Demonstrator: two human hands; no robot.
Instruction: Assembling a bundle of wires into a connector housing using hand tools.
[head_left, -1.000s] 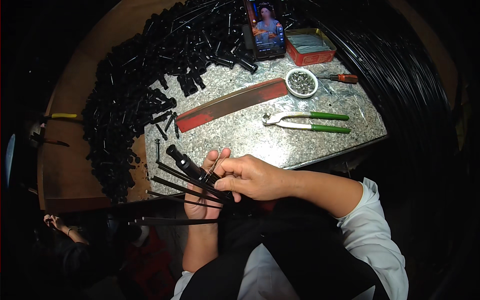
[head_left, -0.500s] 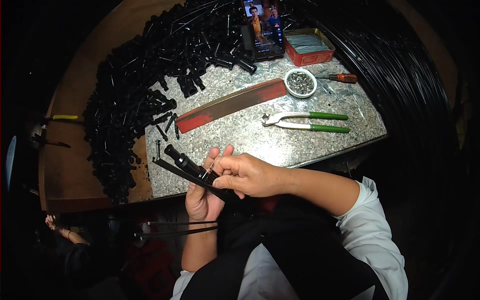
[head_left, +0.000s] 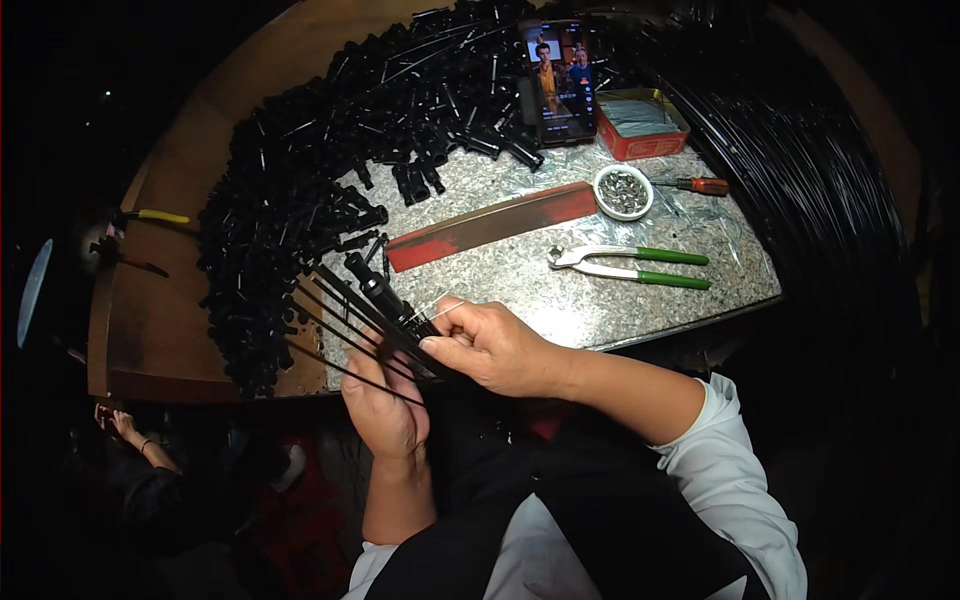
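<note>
A black tubular piece [head_left: 380,293] with ringed sections slants up and left in front of me. From its lower end thin black rods [head_left: 340,318] fan out toward the left. My right hand [head_left: 490,345] is closed, with thumb and fingers pinching the piece at its lower end. A thin pale wire [head_left: 452,314] sticks out by those fingers. My left hand [head_left: 388,410] is below the piece, its fingers curled among the rods and partly hidden by them.
Green-handled pincers [head_left: 630,268], a worn red-and-dark strip [head_left: 490,226], a white bowl of small metal bits [head_left: 623,192], a screwdriver [head_left: 703,186], a red tin of wires [head_left: 640,145] and a phone [head_left: 560,110] lie beyond. Black parts [head_left: 290,180] heap left; rods [head_left: 800,170] right.
The black rods have fanned out to the left of the tubular piece. My left hand has shifted left and down, while the right keeps its pinch. The whole view has shifted slightly.
</note>
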